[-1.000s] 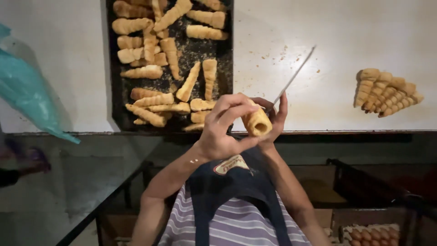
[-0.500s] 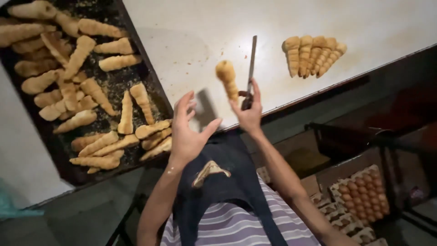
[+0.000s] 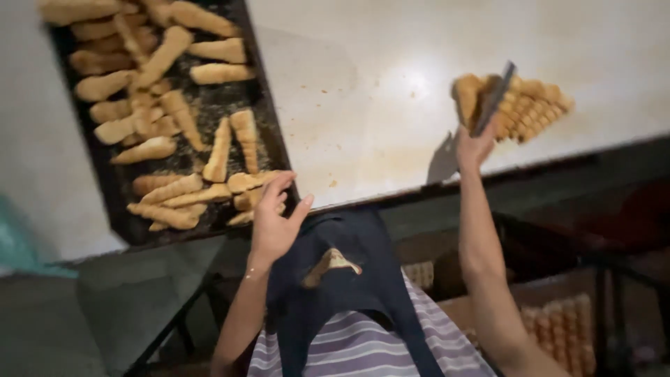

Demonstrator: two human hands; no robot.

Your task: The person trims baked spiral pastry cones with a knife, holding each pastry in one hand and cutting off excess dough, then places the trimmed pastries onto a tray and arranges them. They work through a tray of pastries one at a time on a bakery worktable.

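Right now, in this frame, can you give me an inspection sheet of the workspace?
Surface: pale table, crumbs and stains.
Job's things: dark tray of baked pastry cones; stacked cones on the table.
Clutter: nothing seen.
Hands: left hand open, empty, by the tray's corner; right hand grips a metal blade at the stack, with what looks like a cone.
Cables: nothing seen.
Surroundings: egg trays below, teal bag left.

A pale, crumb-flecked bench with a bright light glare; dim floor and egg trays beneath.
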